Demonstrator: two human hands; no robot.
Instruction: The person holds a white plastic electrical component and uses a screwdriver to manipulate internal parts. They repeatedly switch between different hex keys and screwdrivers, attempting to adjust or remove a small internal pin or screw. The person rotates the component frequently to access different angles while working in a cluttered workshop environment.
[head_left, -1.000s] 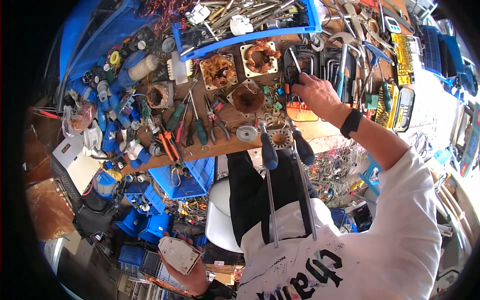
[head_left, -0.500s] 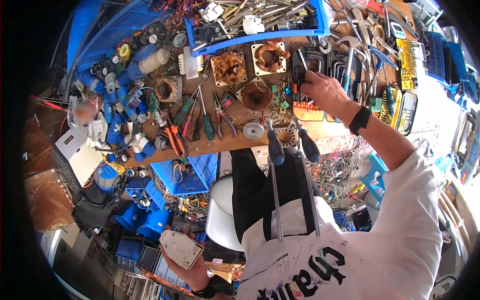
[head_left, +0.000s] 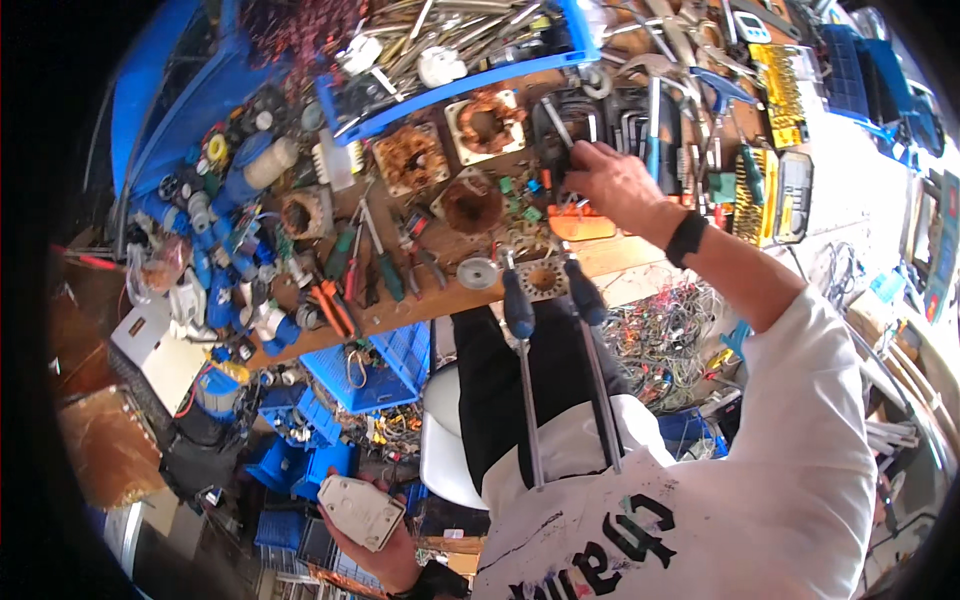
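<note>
My left hand (head_left: 378,552) is down at the lower left, away from the bench. Its fingers wrap around a pale grey, flat housing (head_left: 362,510) with angled corners. Over the workbench, my right hand (head_left: 615,185) has its fingers bent together above a black tool case (head_left: 568,122) with metal tools in it. What those fingertips hold, if anything, is hidden from view. Just below them lies an orange case (head_left: 582,224). Motor cores with rusty brown windings (head_left: 472,203) sit left of this hand, beside small green terminal pieces (head_left: 525,190).
A blue crate (head_left: 460,82) of metal rods stands at the back. Pliers and screwdrivers (head_left: 380,250) lie along the front edge. Two blue-handled metal rods (head_left: 517,310) stretch from my chest to the bench. Blue fittings (head_left: 225,265) crowd the left, yellow bit sets (head_left: 780,95) the right.
The view has shifted, so the bench appears farther left and slightly higher. My right hand stays by the black tool case with its fingers bent. My left hand still holds the grey housing.
</note>
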